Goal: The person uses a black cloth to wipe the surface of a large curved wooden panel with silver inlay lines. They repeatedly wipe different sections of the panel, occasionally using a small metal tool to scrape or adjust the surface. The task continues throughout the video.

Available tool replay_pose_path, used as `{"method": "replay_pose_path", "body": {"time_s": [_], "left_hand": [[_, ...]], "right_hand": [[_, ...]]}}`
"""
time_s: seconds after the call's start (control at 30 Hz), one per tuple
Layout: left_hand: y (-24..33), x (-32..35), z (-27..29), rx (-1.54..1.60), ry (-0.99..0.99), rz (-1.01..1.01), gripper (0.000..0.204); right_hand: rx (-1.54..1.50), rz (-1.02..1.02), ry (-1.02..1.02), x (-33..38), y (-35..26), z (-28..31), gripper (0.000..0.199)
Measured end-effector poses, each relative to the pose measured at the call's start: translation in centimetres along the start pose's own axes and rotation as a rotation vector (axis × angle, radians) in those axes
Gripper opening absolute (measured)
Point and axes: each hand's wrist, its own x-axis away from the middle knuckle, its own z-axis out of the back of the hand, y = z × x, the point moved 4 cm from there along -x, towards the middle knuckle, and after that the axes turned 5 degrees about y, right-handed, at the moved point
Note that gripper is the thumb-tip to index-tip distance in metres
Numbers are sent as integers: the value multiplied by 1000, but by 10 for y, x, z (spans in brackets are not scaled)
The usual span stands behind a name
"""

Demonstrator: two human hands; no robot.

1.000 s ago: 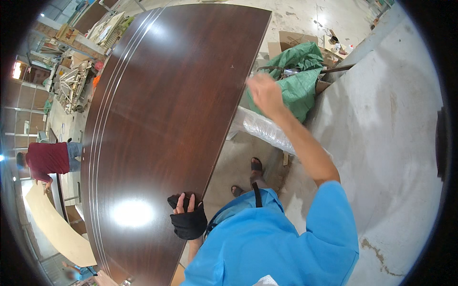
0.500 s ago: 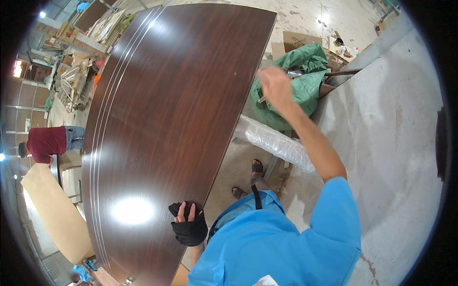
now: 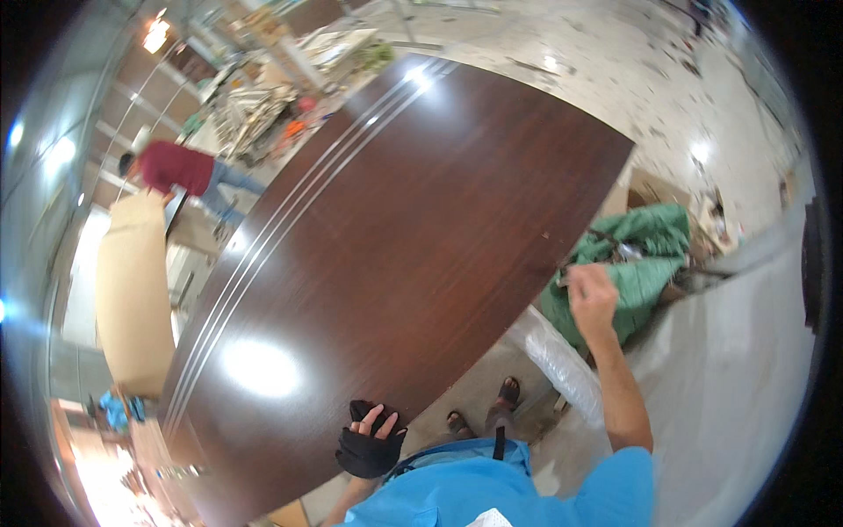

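Note:
A large dark brown wood-grain panel [image 3: 421, 228], glossy with pale parallel lines near its far edge, lies before me. My left hand [image 3: 371, 443], in a black fingerless glove, rests on its near edge. Its bare fingers are bent over a small black piece that I cannot make out; it may be part of the glove. My bare right hand [image 3: 594, 299] is closed in a pinch beside the panel's right edge, in front of a green sack [image 3: 650, 290]. A small thing juts from its fingertips, too blurred to name.
Right of the panel, a plastic-wrapped roll [image 3: 566, 369] lies by my feet, with a cardboard box [image 3: 654, 189] behind the sack. At far left a person in a dark red shirt [image 3: 176, 167] stands by a tan board [image 3: 136, 290]. Scrap [image 3: 255, 114] is heaped beyond.
My view has swung left, so the panel appears turned and further right. My right hand has come lower and nearer the panel's edge. My left hand stays on the near edge.

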Motion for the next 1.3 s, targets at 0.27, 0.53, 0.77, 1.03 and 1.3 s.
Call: {"method": "replay_pose_path", "body": {"time_s": [0.27,0.53,0.77,1.03,1.3], "left_hand": [[-3,-3,5,68,-27,9,40],[-5,-2,3,130,-74,47,39],[-9,1,0,171,-109,63,37],[-7,-4,5,137,-43,9,34],[-7,0,-1,125,-34,-22,41]], "right_hand": [[335,90,-97,-48,47,-23,17],[32,115,-237,33,-98,-6,5],[282,46,-72,-3,-44,-19,14],[-4,93,-292,108,-177,-10,19],[63,-299,125,70,-103,-33,21]]}}
